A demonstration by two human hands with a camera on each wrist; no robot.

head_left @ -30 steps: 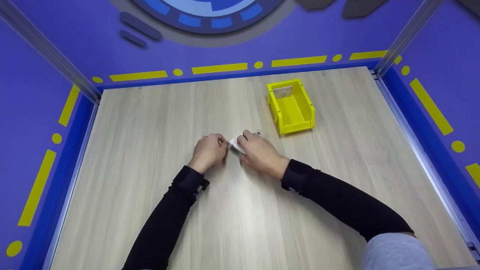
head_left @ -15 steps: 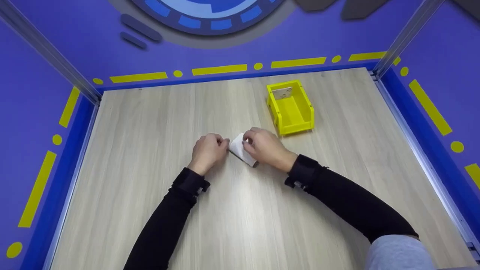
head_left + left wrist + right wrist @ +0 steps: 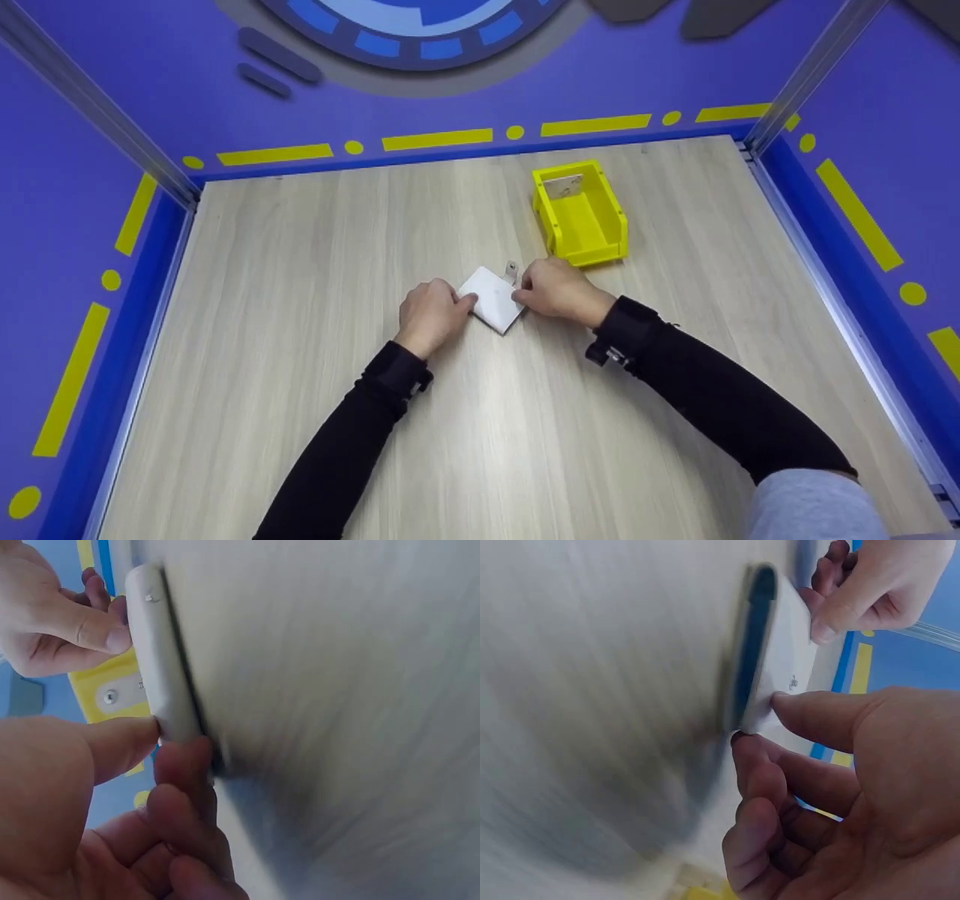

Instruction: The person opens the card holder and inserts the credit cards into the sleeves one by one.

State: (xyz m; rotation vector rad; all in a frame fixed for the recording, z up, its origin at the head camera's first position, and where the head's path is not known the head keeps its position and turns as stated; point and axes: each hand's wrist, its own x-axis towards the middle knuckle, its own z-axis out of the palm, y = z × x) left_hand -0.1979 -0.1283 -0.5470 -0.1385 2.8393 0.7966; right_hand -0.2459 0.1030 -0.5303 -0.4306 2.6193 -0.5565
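A small white folding wallet (image 3: 491, 296) is held between both hands just above or on the tabletop; which of these I cannot tell. From its far right edge sticks out a strap with a metal snap (image 3: 511, 270), also visible in the left wrist view as a pale tab (image 3: 112, 696). My left hand (image 3: 435, 316) pinches the left corner, thumb on top and index finger at the underside. At the right corner my right hand (image 3: 564, 291) pinches likewise. The right wrist view shows the wallet's side (image 3: 780, 667), with a dark blue inside and a tiny printed mark.
Beyond the right hand stands an open yellow bin (image 3: 585, 217), close to its knuckles, with a pale label on its back inner wall. The light wooden tabletop (image 3: 315, 247) is bounded by blue panels (image 3: 450, 112) with yellow markings.
The wallet, earlier tilted and partly covered by the right hand, now lies flatter with its broad white face showing. My right hand has moved right and the left slightly right.
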